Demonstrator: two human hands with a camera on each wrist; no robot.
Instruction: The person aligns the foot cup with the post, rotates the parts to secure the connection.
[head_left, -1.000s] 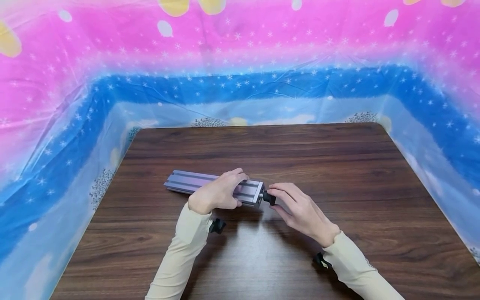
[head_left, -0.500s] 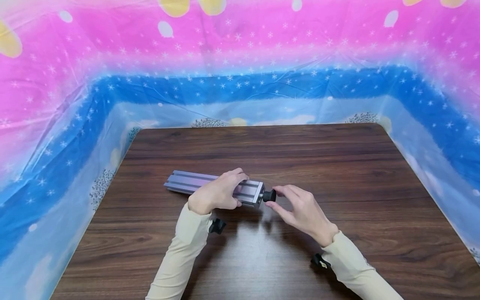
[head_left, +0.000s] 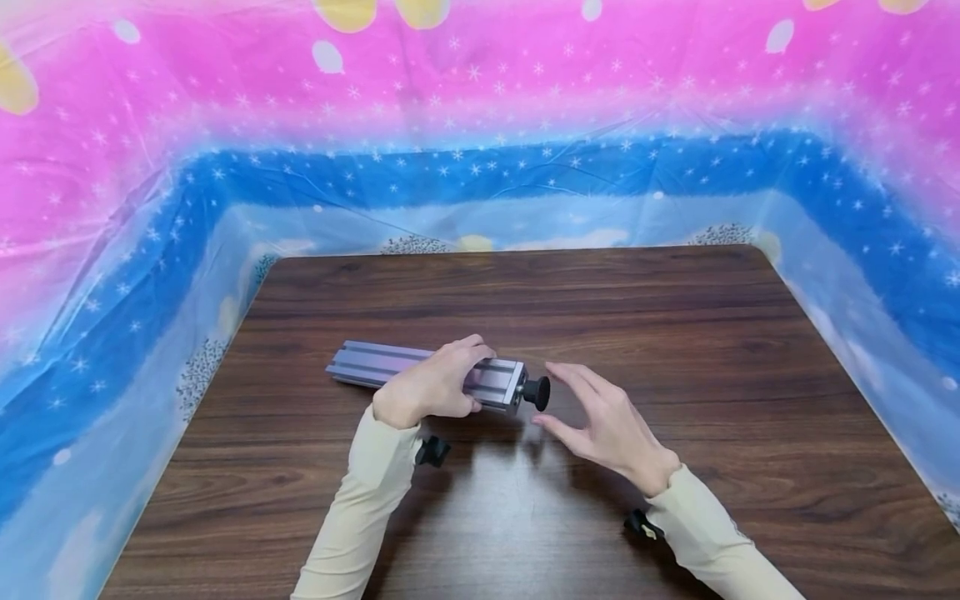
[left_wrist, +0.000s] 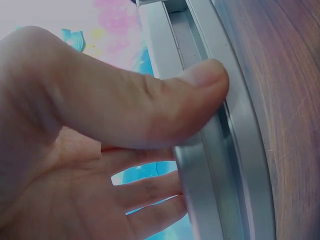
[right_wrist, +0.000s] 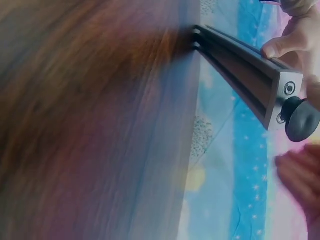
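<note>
A grey slotted aluminium extrusion (head_left: 382,358) lies on the table, angled slightly down to the right. Out of the plate on its right end sticks a black round knob (head_left: 537,393) on a short metal stem. My left hand (head_left: 435,383) grips the extrusion from above near that end. In the left wrist view its thumb (left_wrist: 170,110) presses on the slotted side (left_wrist: 207,200). My right hand (head_left: 611,425) is just right of the knob, thumb and fingers spread apart, with a gap to it. The right wrist view shows the end plate with screws (right_wrist: 289,88) beside the knob (right_wrist: 302,121).
The dark wood-grain table (head_left: 637,317) spreads out around the hands. Behind and beside it hangs a pink and blue patterned cloth (head_left: 480,175). A small black wrist device (head_left: 433,451) sits under the left cuff, and another (head_left: 642,525) under the right.
My right fingers were around the knob a second ago; they have come off it and spread, uncovering it. My left hand and the extrusion have stayed in place.
</note>
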